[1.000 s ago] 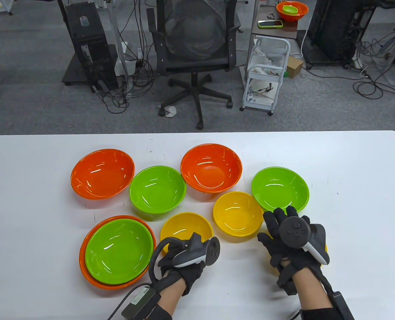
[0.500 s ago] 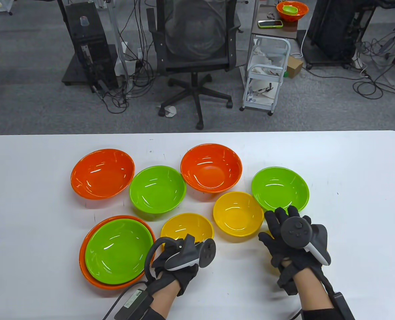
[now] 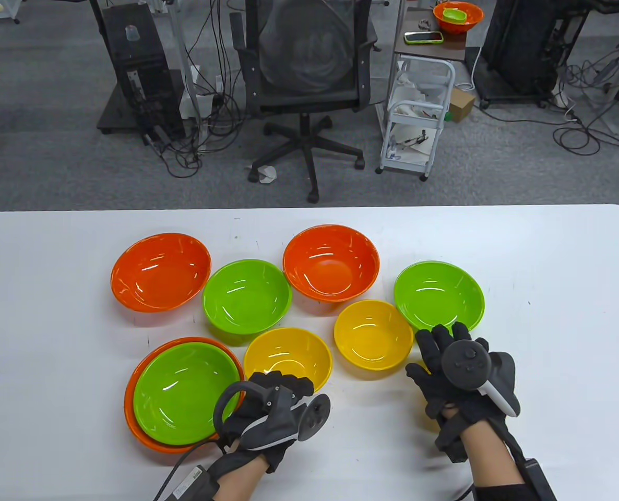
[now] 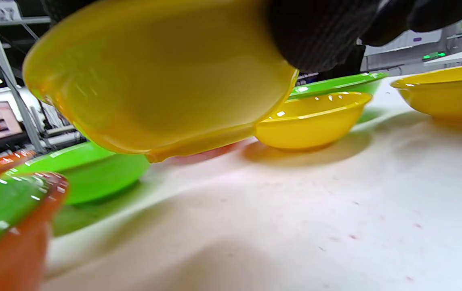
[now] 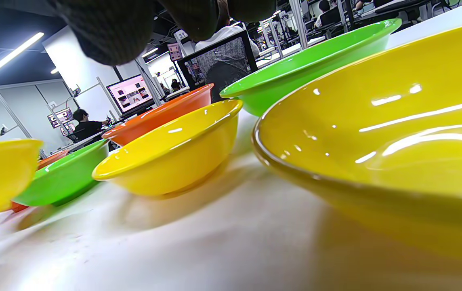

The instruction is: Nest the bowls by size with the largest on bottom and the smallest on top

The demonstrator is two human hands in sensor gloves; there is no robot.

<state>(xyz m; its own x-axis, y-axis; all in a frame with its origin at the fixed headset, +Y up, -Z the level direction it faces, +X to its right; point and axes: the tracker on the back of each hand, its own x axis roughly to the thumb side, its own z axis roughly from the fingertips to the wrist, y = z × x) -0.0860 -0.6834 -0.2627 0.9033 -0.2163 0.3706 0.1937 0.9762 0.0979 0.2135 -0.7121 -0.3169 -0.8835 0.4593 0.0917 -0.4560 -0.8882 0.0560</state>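
Gripping a yellow bowl [image 3: 287, 356] off the table, the left hand [image 3: 268, 412] is curling; the right hand [image 3: 458, 383] is spreading over another bowl [image 5: 384, 153], contact unclear.

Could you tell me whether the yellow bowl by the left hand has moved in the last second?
Yes: the yellow bowl has shifted left, toward the nested green bowl.
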